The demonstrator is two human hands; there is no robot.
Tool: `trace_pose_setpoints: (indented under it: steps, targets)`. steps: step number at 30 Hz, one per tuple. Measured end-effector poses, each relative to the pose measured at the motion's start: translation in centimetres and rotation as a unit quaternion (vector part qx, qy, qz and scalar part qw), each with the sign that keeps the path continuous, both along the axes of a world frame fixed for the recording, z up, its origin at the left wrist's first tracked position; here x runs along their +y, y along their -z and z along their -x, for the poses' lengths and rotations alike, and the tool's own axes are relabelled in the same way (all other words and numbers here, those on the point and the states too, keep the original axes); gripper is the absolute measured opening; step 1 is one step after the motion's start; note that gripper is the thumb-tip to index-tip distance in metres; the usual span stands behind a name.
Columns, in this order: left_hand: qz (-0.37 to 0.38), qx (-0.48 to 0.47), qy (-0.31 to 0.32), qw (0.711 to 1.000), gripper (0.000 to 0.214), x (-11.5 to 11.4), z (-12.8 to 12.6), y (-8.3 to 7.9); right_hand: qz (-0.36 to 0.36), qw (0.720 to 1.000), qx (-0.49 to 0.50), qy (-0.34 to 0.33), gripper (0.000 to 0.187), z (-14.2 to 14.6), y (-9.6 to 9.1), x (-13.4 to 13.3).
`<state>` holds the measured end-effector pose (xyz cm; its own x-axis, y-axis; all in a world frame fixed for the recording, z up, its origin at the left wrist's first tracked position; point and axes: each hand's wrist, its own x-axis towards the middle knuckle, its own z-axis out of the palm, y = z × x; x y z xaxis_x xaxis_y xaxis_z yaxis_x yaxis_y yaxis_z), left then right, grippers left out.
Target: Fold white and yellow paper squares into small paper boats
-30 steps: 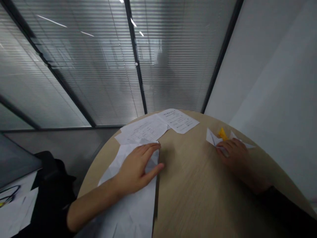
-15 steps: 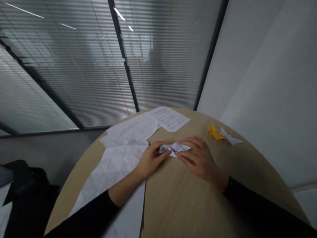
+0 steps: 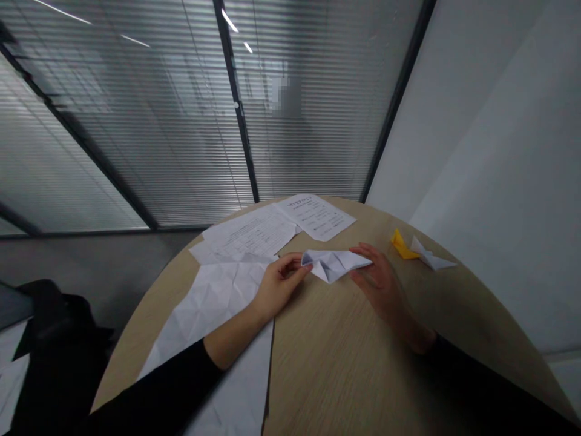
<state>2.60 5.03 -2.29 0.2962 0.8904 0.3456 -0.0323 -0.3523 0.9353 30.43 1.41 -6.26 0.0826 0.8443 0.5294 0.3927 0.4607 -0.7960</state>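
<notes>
Head view: both hands (image 3: 278, 287) grasping folded paper (image 3: 334, 264) over wooden table (image 3: 336, 357); blinds (image 3: 318, 157) beyond.

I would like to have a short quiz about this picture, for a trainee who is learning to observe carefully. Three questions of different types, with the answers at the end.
1. Multiple choice: What does the left hand hold?
A) a pen
B) folded white paper
C) scissors

2. True or false: The yellow piece lies to the left of the left hand.

3. Fill the gap: The creased sheet lies under the person's ____ forearm.

Key:
1. B
2. False; it lies beyond the right hand, on the right side.
3. left
</notes>
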Motion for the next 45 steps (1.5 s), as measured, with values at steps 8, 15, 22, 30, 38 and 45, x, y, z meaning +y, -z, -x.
trace_pose_setpoints:
  steps: [8, 15, 22, 30, 38, 45]
  targets:
    - [0.007, -0.065, 0.014, 0.998, 0.047, 0.2, -0.2, 0.7, 0.016, 0.998, -0.048, -0.032, 0.019, -0.3, -1.1, -0.3]
    - [-0.09, 0.023, 0.028, 0.995, 0.015, -0.4, 0.1, -0.3, -0.017, 0.995, -0.086, -0.048, 0.013, 0.1, -1.8, -0.3]
    - [-0.168, 0.111, 0.031, 0.979, 0.013, -0.9, 0.0, -1.2, -0.078, 0.984, -0.154, -0.054, 0.011, 0.4, -2.7, -1.1]
    - [-0.166, 0.177, 0.034, 0.97, 0.02, -1.5, 0.1, -1.1, -0.041, 0.978, -0.202, -0.029, 0.016, 0.9, -2.1, -1.6]
    - [-0.117, 0.185, 0.048, 0.975, 0.03, -1.8, -0.2, -1.3, 0.038, 0.993, -0.084, -0.079, 0.01, 3.1, -2.6, -1.8]
    - [-0.108, 0.08, 0.002, 0.991, 0.029, -0.7, 0.0, -1.4, 0.033, 0.988, -0.067, -0.134, 0.031, 3.6, -2.6, -1.8]
